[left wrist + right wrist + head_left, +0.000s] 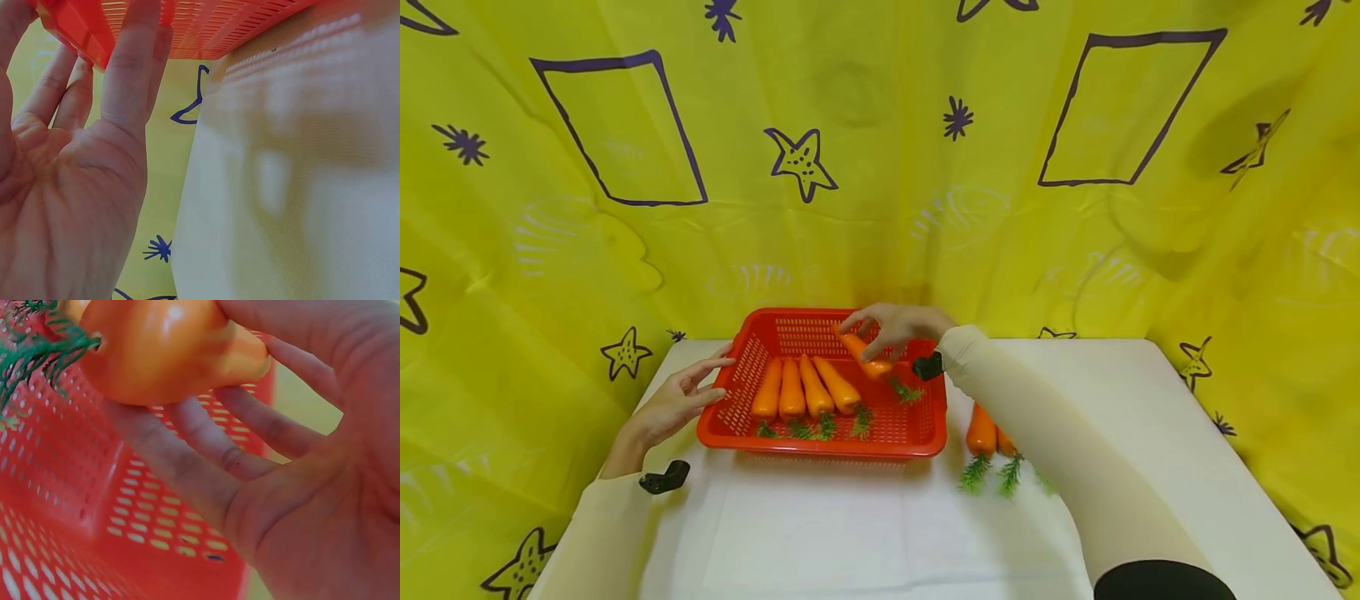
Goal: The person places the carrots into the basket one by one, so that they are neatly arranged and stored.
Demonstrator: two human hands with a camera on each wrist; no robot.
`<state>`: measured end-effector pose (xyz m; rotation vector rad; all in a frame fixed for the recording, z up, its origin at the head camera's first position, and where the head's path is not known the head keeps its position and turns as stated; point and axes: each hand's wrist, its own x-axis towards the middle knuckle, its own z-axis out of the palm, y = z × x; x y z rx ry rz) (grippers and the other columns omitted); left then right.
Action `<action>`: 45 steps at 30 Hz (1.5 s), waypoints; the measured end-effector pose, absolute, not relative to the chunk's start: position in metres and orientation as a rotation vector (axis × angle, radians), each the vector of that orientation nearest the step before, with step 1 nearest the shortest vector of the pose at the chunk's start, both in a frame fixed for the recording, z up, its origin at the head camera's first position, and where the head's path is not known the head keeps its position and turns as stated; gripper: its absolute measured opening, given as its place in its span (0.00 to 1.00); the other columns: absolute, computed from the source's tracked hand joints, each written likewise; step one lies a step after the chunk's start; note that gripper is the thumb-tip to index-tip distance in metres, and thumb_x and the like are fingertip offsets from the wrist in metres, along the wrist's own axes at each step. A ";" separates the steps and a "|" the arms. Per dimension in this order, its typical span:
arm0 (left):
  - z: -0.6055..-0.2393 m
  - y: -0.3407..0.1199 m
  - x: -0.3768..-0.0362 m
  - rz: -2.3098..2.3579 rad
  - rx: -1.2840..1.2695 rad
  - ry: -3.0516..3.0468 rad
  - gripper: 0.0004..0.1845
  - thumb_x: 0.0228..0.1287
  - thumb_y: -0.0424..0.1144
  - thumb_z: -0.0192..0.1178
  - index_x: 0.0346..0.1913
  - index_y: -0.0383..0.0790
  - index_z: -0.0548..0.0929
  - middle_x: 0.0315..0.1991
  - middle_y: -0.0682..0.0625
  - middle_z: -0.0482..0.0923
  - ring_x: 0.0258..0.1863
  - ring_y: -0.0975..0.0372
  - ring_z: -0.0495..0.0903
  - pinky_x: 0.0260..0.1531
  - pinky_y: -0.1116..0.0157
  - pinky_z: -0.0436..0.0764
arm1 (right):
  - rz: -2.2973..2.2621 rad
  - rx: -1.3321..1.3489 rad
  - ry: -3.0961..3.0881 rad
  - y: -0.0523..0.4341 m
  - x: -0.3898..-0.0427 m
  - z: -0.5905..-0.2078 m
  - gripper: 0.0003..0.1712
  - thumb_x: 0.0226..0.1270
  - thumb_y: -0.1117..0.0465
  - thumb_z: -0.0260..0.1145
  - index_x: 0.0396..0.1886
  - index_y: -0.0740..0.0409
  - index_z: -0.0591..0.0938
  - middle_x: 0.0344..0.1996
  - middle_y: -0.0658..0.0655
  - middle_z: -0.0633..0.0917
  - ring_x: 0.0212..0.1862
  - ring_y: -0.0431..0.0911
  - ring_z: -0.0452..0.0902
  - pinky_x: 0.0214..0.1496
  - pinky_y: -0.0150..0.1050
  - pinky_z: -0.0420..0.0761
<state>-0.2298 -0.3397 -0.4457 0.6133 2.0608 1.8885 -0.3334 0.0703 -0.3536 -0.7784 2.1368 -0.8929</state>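
Note:
In the head view, an orange carrot (874, 365) with a green leafy top is held by my right hand (898, 327) over the right half of the red basket (820, 446). The right wrist view shows thumb and fingers around that carrot (150, 356), its leaves (44, 356) pointing away from the palm. Several carrots (792, 390) lie side by side in the left half of the basket, tips toward the back. My left hand (673, 404) touches the basket's left side with fairly straight fingers (128, 75), seen along the outer wall in the left wrist view.
More carrots (982, 432) lie on the white table (805, 533) right of the basket, partly covered by my right sleeve (1045, 433). A yellow curtain (880, 233) with drawn stars and frames surrounds the table at the back and sides.

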 end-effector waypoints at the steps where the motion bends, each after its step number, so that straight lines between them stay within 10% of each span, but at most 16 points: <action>1: -0.445 -0.339 -0.230 1.884 0.612 2.064 0.27 0.76 0.24 0.52 0.75 0.26 0.62 0.85 0.46 0.35 0.79 0.35 0.33 0.61 0.68 0.78 | -0.880 -0.769 2.135 0.066 -0.334 -0.357 0.37 0.70 0.64 0.71 0.76 0.46 0.71 0.68 0.62 0.69 0.46 0.49 0.81 0.43 0.48 0.88; 16: -0.447 -0.337 -0.234 1.923 0.631 2.017 0.26 0.76 0.23 0.53 0.74 0.26 0.64 0.84 0.44 0.35 0.67 0.65 0.73 0.59 0.65 0.80 | -0.769 -0.667 2.145 0.044 -0.349 -0.393 0.35 0.67 0.66 0.73 0.72 0.45 0.76 0.62 0.57 0.77 0.56 0.50 0.76 0.48 0.39 0.84; 37: -0.447 -0.341 -0.232 1.919 0.621 2.029 0.27 0.76 0.24 0.52 0.75 0.28 0.64 0.84 0.44 0.33 0.67 0.67 0.72 0.60 0.66 0.79 | -0.720 -0.702 2.159 0.039 -0.346 -0.408 0.34 0.68 0.66 0.72 0.72 0.45 0.75 0.58 0.56 0.80 0.59 0.49 0.76 0.53 0.40 0.84; 45: -0.445 -0.338 -0.230 1.904 0.616 2.037 0.27 0.76 0.24 0.53 0.74 0.28 0.64 0.85 0.45 0.35 0.80 0.40 0.39 0.61 0.67 0.78 | -0.706 -0.711 2.147 0.041 -0.347 -0.410 0.34 0.68 0.65 0.72 0.72 0.45 0.75 0.59 0.57 0.80 0.60 0.49 0.75 0.54 0.40 0.83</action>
